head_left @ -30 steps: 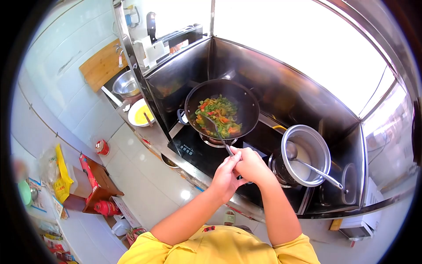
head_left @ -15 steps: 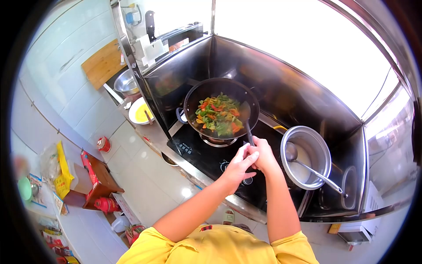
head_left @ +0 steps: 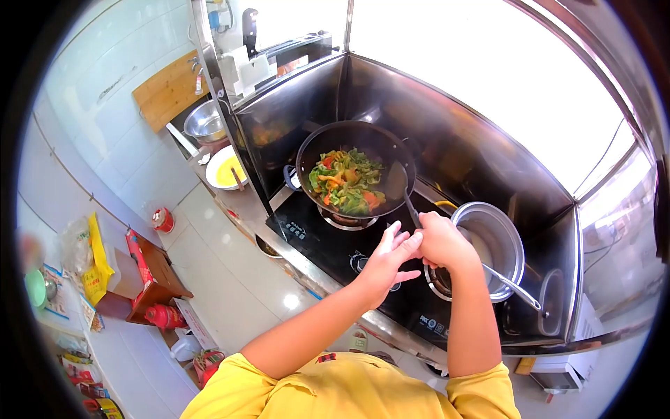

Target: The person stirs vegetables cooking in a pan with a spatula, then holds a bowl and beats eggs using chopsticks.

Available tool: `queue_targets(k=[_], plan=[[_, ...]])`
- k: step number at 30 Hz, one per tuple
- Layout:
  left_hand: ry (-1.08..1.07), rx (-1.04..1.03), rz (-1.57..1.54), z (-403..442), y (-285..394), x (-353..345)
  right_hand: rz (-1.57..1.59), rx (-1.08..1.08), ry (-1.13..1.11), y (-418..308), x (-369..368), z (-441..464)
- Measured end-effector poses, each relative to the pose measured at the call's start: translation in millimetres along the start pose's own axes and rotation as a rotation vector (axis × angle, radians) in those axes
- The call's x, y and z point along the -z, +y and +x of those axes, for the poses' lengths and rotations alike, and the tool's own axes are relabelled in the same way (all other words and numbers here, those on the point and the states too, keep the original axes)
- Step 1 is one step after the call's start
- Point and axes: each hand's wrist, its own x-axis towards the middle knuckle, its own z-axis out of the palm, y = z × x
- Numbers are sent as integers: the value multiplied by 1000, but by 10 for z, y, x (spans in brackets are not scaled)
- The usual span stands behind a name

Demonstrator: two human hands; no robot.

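Observation:
A dark wok (head_left: 391,150) sits on the left burner of the black stove (head_left: 307,234), holding sliced green, red and orange vegetables (head_left: 345,178). My right hand (head_left: 445,241) is wrapped round the handle of a spatula (head_left: 406,192), whose blade rests inside the wok's right side. Beside it, my left hand (head_left: 389,264) has its fingers spread and holds nothing; its fingertips are close to the right hand, and whether they touch is unclear. A grey pot (head_left: 513,237) of whitish liquid stands on the right burner, with a ladle (head_left: 513,286) leaning out of it.
Left of the stove are a white bowl of yellow liquid (head_left: 227,167), a metal bowl (head_left: 204,122) and a wooden board (head_left: 164,91). A knife (head_left: 250,31) stands in a rack behind. Metal guards (head_left: 460,150) enclose the stove's back and sides.
The spatula has swept from the wok's left side to its right, and the vegetables have shifted. My left hand has loosened from the right, which has moved rightward with the handle.

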Motion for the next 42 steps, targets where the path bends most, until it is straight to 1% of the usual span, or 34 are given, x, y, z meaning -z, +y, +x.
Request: queue_targets(k=[1,3,4,6,7,8,10,11,12,14,16,18,19,21,22,24,27,30,31,32,34,35,36,38,39,40,42], plan=[[29,33,-7,1,-4,16,-2,0,0,33,-13,39],[-8,33,-2,-5,12,87,557,-8,-228,190,-105,230],[-44,34,4,-15,19,115,733,66,-214,222,-209,327],[72,-88,45,-19,59,140,1057,82,-170,175,-430,526],[71,-99,12,12,69,222,1108,44,-116,103,-496,558],[69,-110,-21,27,79,299,970,63,-83,52,-536,543],[99,-98,-43,-45,115,300,757,165,-192,7,-573,566],[114,-97,-82,-75,113,278,583,199,-153,-11,-573,518],[127,-95,-122,-98,106,252,584,197,-152,-8,-578,453],[130,-78,-140,-143,67,187,99,373,136,-15,-552,298],[48,-86,-151,-210,46,123,-79,370,148,-127,-306,-21],[29,-60,-150,-252,30,73,-211,312,73,-208,-87,-298],[23,-54,-165,-269,36,41,-212,310,74,-228,-25,-377],[-2,-34,-181,-256,11,44,-392,247,-25,-238,42,-469],[-4,-35,-180,-229,-4,65,-392,246,-23,-203,-15,-403],[38,36,-195,-180,-26,110,-346,271,73,-79,-278,-74],[95,15,-204,-89,-49,219,-189,349,277,15,-533,309],[142,-12,-181,-110,-14,245,-153,413,306,37,-469,127],[175,-27,-163,-142,4,239,-130,356,201,-37,-366,6],[175,-27,-162,-181,25,225,-130,355,201,-78,-320,-69],[160,32,-158,-227,75,196,-60,379,-53,-168,-281,-132],[153,35,-181,-215,68,214,-46,357,9,-137,-431,19],[156,33,-181,-183,60,225,-18,381,140,-81,-578,177],[159,25,-167,-87,61,232,16,317,192,-112,-583,340],[158,32,-164,-32,54,236,-80,448,341,-82,-620,400],[156,28,-159,4,59,230,-79,452,346,-1,-589,395],[150,32,-162,58,56,196,48,255,223,114,-433,271]])
